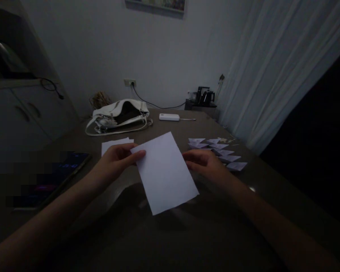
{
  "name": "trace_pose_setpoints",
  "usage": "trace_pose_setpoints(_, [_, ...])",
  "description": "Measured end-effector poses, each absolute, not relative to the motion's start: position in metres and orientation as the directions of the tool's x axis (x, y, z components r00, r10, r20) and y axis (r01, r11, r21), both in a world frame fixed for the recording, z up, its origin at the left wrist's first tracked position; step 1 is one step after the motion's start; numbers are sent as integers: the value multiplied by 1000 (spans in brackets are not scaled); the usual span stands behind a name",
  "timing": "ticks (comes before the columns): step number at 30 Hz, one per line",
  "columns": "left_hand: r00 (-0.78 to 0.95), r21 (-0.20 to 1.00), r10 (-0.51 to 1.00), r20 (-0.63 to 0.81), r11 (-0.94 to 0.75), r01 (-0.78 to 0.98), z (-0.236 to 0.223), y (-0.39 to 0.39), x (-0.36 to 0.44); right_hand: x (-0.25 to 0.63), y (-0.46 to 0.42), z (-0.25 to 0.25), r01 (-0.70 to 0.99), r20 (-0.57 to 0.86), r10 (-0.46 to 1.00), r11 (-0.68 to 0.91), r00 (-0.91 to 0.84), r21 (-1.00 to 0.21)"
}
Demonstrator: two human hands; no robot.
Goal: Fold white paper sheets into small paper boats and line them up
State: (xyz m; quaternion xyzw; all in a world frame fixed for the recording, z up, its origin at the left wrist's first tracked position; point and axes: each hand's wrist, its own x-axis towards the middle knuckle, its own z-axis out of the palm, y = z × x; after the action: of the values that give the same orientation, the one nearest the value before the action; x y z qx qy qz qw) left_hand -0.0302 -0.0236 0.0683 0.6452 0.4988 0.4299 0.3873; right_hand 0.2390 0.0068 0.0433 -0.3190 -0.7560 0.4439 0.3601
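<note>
A blank white sheet of paper is tilted above the table in front of me. My left hand pinches its upper left corner, thumb on top and fingers underneath. At the sheet's right edge is my right hand, fingers loosely curved and the thumb apart from them. Its fingertips reach the edge, and whether they touch it I cannot tell. Behind my left hand lies more white paper. Several folded paper boats stand in rows just beyond my right hand.
A phone with a lit screen lies at the left. Farther back on the table are a white handbag and a white power bank with a short cable. A black kettle stands by the wall, near a curtain.
</note>
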Motion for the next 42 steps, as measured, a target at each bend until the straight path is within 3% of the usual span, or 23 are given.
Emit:
trace_pose_setpoints(4, [178,885,976,123,-189,425,53,-17,-29,232,6,35,215,78,854,216,-515,-952])
trace_pose_setpoints(10, [278,778,960,27,-195,598,22,-14,-30,228,8,15,248,-39,814,131,-580,-960])
trace_pose_setpoints(14, [320,833,947,-29,-154,531,15,-14,-28,227,11,4,203,-52,818,80,-572,-976])
trace_pose_setpoints(20, [336,887,941,39,-188,423,13,-13,-28,226,11,2,124,-47,841,25,-539,-992])
trace_pose_setpoints(25, [382,814,921,75,-278,510,9,-10,-32,226,13,0,181,45,830,174,-556,-968])
trace_pose_setpoints(31, [518,704,842,152,-461,541,13,-11,-32,226,9,4,428,176,785,494,-594,-757])
trace_pose_setpoints(35, [574,584,807,139,-536,610,17,-14,-31,225,6,10,482,203,764,565,-613,-669])
trace_pose_setpoints(42, [624,483,768,142,-604,634,23,-22,-26,228,2,15,492,211,716,633,-665,-597])
